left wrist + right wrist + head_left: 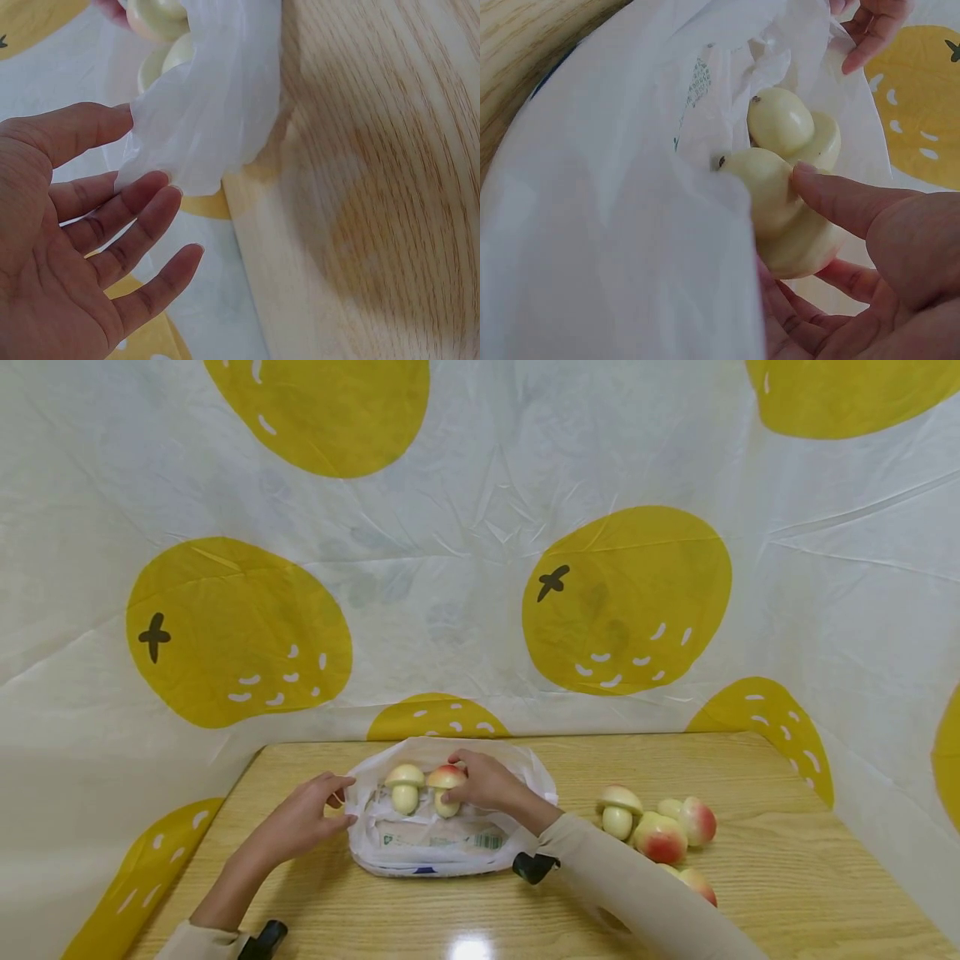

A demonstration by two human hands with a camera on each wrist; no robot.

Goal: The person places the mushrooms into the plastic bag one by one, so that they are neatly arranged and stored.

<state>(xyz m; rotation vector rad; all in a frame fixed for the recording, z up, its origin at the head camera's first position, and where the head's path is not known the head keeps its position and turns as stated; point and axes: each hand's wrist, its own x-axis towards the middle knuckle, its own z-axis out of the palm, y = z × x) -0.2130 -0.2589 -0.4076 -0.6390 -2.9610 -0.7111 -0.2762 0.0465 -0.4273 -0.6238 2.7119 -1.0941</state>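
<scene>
A white plastic bag (450, 860) lies on the table with its mouth open toward me. My right hand (483, 781) grips a toy mushroom (447, 808) with a red-tinged cap and pale stem, thumb on the stem and fingers by the cap. Beside it in the bag rests a pale yellow toy mushroom (405, 797). At the bag's left rim is my left hand (303, 818). Its fingers (139, 225) are spread, and in the left wrist view the thumb and fingertips touch the thin plastic.
Right of the bag several more toy mushrooms (619, 810) sit in a cluster, the nearest partly hidden by my right sleeve (645, 885). The wooden table (787, 877) ends at a white curtain (450, 643) with yellow fruit prints.
</scene>
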